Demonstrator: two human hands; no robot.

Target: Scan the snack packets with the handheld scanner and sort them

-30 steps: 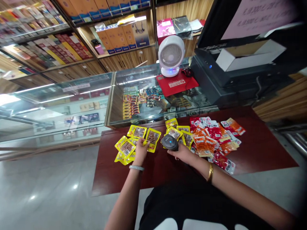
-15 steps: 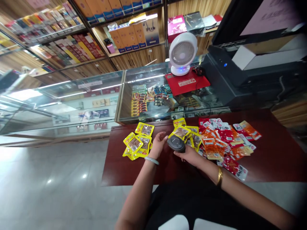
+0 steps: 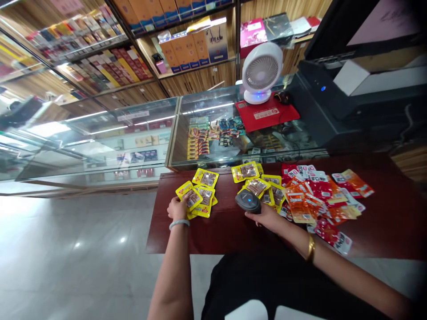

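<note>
My left hand [image 3: 176,209] is at the left pile of yellow snack packets [image 3: 206,179], its fingers closed on the edge of the nearest yellow snack packet [image 3: 189,198]. That packet is tilted over the others. My right hand [image 3: 267,218] grips a dark grey barcode scanner [image 3: 246,201], which shows a small blue light. Behind the scanner lies a second pile of yellow packets [image 3: 256,186], with one packet [image 3: 245,171] at its far left. The right hand's fingers are partly hidden by the scanner.
Red and orange packets [image 3: 313,191] are heaped to the right on the dark red counter [image 3: 213,240]. Beyond it stands a glass display case [image 3: 213,158] carrying a white fan [image 3: 262,71] and a red mat [image 3: 267,114]. A dark machine [image 3: 340,106] stands at the right.
My left hand has moved left from beside the scanner to the left pile and closed on a packet. A yellow packet now lies at the middle pile's far left. The view has shifted slightly.
</note>
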